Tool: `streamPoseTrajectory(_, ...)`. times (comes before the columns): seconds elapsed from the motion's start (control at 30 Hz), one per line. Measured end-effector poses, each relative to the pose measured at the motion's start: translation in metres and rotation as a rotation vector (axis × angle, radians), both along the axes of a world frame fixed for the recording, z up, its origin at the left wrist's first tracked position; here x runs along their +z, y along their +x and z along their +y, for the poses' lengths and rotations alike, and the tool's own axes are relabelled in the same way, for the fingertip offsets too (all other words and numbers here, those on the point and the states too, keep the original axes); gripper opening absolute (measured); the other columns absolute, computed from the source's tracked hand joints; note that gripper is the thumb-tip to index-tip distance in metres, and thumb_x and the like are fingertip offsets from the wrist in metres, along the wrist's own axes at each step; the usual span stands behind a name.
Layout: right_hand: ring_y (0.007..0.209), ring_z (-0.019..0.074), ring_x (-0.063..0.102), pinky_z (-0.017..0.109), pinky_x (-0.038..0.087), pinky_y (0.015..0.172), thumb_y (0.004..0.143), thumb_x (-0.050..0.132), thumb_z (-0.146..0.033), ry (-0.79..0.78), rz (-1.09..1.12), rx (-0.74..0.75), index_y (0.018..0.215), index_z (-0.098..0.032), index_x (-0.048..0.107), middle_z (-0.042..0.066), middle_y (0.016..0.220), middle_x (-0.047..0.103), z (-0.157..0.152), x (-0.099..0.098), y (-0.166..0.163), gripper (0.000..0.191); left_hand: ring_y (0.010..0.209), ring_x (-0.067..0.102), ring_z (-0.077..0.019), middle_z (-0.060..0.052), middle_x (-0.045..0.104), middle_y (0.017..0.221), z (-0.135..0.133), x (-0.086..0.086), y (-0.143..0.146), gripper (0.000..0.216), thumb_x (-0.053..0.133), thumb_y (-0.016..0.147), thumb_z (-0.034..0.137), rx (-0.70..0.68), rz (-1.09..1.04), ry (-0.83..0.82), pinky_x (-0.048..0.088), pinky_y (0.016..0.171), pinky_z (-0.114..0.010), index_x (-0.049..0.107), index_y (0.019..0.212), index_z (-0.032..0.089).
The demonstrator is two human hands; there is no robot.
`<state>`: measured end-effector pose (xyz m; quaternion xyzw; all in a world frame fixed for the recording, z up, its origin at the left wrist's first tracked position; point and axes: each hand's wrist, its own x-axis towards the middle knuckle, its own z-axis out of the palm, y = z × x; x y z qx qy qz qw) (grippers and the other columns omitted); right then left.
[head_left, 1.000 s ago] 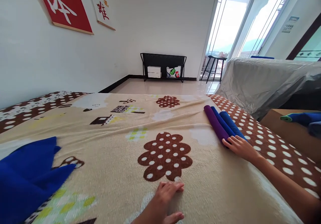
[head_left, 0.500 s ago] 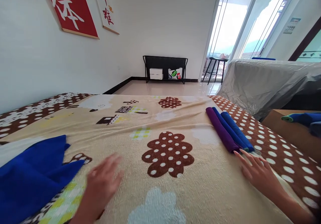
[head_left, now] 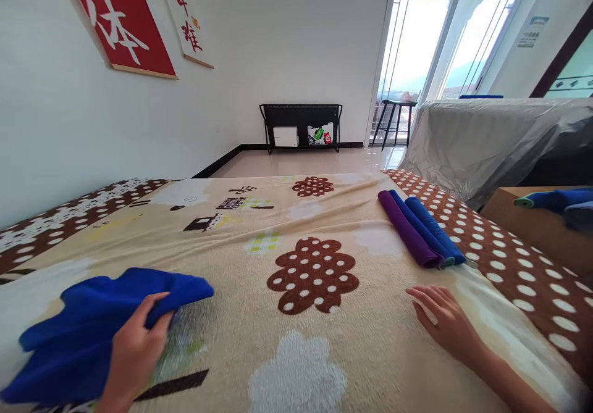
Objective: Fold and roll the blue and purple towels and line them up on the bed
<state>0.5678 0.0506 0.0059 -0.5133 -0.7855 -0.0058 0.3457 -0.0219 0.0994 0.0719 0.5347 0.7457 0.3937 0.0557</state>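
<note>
Left hand gripped blue cloth near blanket's left edge, right hand flat, fingers spread, near rolled towels.

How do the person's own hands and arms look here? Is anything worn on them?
Both are bare. The left hand shows no glove, ring or watch. The right hand is also bare, and its forearm shows no sleeve, band or marking as far as the picture's edge. Little of the left arm is visible.

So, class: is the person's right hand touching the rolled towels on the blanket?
Apart. The head view shows the right hand flat on the blanket, with a clear strip of blanket between its fingers and the rolled towels.
</note>
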Motion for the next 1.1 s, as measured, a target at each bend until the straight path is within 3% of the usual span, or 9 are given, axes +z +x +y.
streamPoseTrajectory(0.1, 0.079, 0.0183, 0.063, 0.034, 0.046, 0.080, 0.099, 0.047, -0.034, -0.239, 0.148, 0.188, 0.097, -0.023, 0.070, 0.005, 0.085, 0.071, 0.016, 0.026, -0.067, 0.026, 0.081, 0.061, -0.0208, -0.001, 0.066, 0.087, 0.006, 0.017, 0.101, 0.024, 0.055, 0.080, 0.042, -0.388, -0.193, 0.094, 0.049, 0.076, -0.032, 0.060, 0.092, 0.022)
streamPoseTrajectory(0.2, 0.069, 0.0131, 0.062, 0.026, 0.046, 0.069, 0.101, 0.043, -0.044, -0.345, 0.208, 0.333, 0.081, -0.022, 0.068, 0.001, 0.074, 0.069, 0.038, 0.041, -0.122, 0.039, 0.083, 0.063, -0.0181, 0.000, 0.068, 0.090, 0.005, 0.029, 0.197, 0.020, 0.054, 0.087, 0.040, -0.689, -0.260, 0.055, 0.050, 0.080, -0.029, 0.061, 0.096, 0.023)
streamPoseTrajectory(0.33, 0.054, 0.0108, 0.052, 0.024, 0.041, 0.056, 0.101, 0.025, -0.060, -0.372, 0.365, 0.342, 0.062, -0.019, 0.055, 0.000, 0.058, 0.057, 0.070, 0.040, -0.150, 0.064, 0.085, 0.062, -0.0166, -0.003, 0.068, 0.096, -0.004, 0.036, 0.260, 0.025, 0.051, 0.095, 0.043, -0.987, -0.280, -0.015, 0.049, 0.082, -0.028, 0.060, 0.103, 0.021)
streamPoseTrajectory(0.5, 0.058, 0.0121, 0.048, 0.026, 0.039, 0.057, 0.096, 0.039, -0.062, -0.401, 0.511, 0.270, 0.067, -0.019, 0.057, 0.000, 0.062, 0.056, 0.096, 0.020, -0.130, 0.055, 0.094, 0.063, -0.0163, -0.002, 0.068, 0.105, 0.023, 0.016, 0.224, 0.026, 0.048, 0.097, 0.043, -1.166, 0.122, -0.097, 0.049, 0.088, -0.028, 0.067, 0.104, 0.025)
streamPoseTrajectory(0.6, 0.064, 0.0141, 0.054, 0.026, 0.043, 0.059, 0.095, 0.046, -0.055, -0.464, 0.600, 0.220, 0.092, -0.019, 0.064, 0.000, 0.072, 0.062, 0.105, 0.009, -0.117, 0.040, 0.114, 0.058, -0.0238, -0.007, 0.066, 0.118, 0.063, -0.010, 0.172, 0.029, 0.048, 0.096, 0.040, -0.826, 0.322, -0.030, 0.039, 0.106, -0.042, 0.066, 0.112, 0.025)
streamPoseTrajectory(0.67, 0.070, 0.0160, 0.059, 0.027, 0.047, 0.064, 0.096, 0.044, -0.052, -0.489, 0.661, 0.185, 0.099, -0.019, 0.064, 0.002, 0.078, 0.066, 0.110, 0.005, -0.112, 0.038, 0.116, 0.056, -0.0315, -0.014, 0.064, 0.118, 0.088, -0.027, 0.139, 0.033, 0.047, 0.094, 0.038, -0.596, 0.331, -0.034, 0.037, 0.105, -0.054, 0.064, 0.115, 0.019)
streamPoseTrajectory(0.77, 0.083, 0.0187, 0.064, 0.030, 0.051, 0.076, 0.097, 0.042, -0.050, -0.499, 0.724, 0.139, 0.099, -0.020, 0.066, 0.003, 0.090, 0.070, 0.116, 0.002, -0.108, 0.039, 0.109, 0.058, -0.0344, -0.015, 0.063, 0.110, 0.109, -0.046, 0.109, 0.030, 0.052, 0.089, 0.039, -0.432, 0.349, -0.056, 0.043, 0.095, -0.055, 0.064, 0.105, 0.017)
streamPoseTrajectory(0.9, 0.088, 0.0187, 0.065, 0.030, 0.051, 0.080, 0.100, 0.035, -0.051, -0.495, 0.745, 0.084, 0.100, -0.019, 0.068, 0.004, 0.094, 0.071, 0.121, 0.004, -0.102, 0.046, 0.091, 0.059, -0.0265, -0.008, 0.063, 0.092, 0.108, -0.052, 0.114, 0.018, 0.049, 0.091, 0.033, -0.489, 0.373, -0.045, 0.048, 0.088, -0.044, 0.059, 0.085, 0.020)
streamPoseTrajectory(1.1, 0.087, 0.0195, 0.062, 0.033, 0.047, 0.080, 0.098, 0.048, -0.045, -0.368, 0.602, 0.044, 0.100, -0.018, 0.070, 0.007, 0.095, 0.069, 0.118, 0.025, -0.093, 0.034, 0.093, 0.062, -0.0206, -0.004, 0.066, 0.094, 0.068, -0.028, 0.167, 0.011, 0.047, 0.096, 0.025, -0.705, 0.385, 0.085, 0.046, 0.089, -0.037, 0.057, 0.096, 0.021)
